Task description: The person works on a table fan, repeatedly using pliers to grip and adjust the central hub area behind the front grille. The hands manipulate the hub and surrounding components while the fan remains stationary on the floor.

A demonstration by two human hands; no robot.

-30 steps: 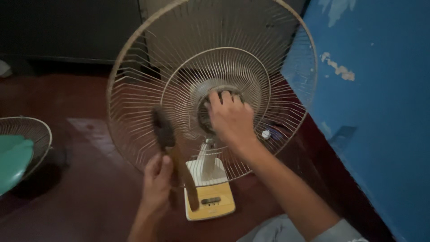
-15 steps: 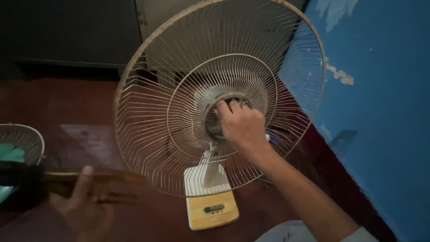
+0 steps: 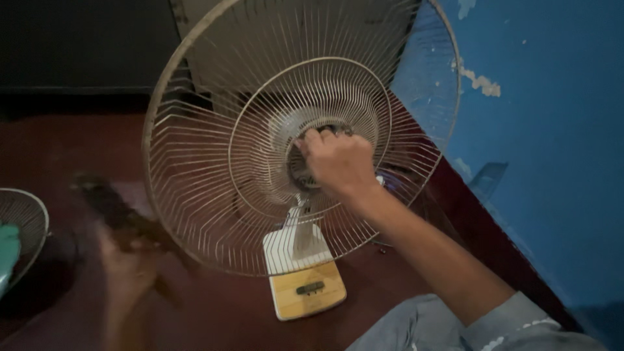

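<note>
Dim room, dark red floor (image 3: 58, 149), glossy in patches. A table fan stands near the blue wall (image 3: 552, 162), whose paint is chipped in pale flakes. The fan's rear grille (image 3: 195, 162) is a wide dish of thin radial wires, pale and dusty, with a stouter outer rim and an inner ring partway in; no blade shows inside it. The right hand (image 3: 339, 161) reaches through the open face of the grille to the hub (image 3: 300, 170) at its centre, fingers curled closed around the dark round part there, knuckles toward the camera; the hand itself hides most of what it grips. The forearm runs down to a rolled grey sleeve (image 3: 507, 322) at the lower right. Below the hub, a ribbed white neck (image 3: 296, 244) drops to a flat yellowish base (image 3: 309, 289) with a small dark slot, sitting on the floor. The left hand (image 3: 127, 270) is low at the left, badly motion-blurred; it looks wrapped around the handle of a dark brush (image 3: 107, 201) that slants up and left, bristle end farthest from the fan, but the blur leaves the grip uncertain. At the far left edge lies a second wire grille (image 3: 26, 221), with something teal (image 3: 8, 250) in it. A dark cabinet (image 3: 84, 45) fills the background behind the fan.
</note>
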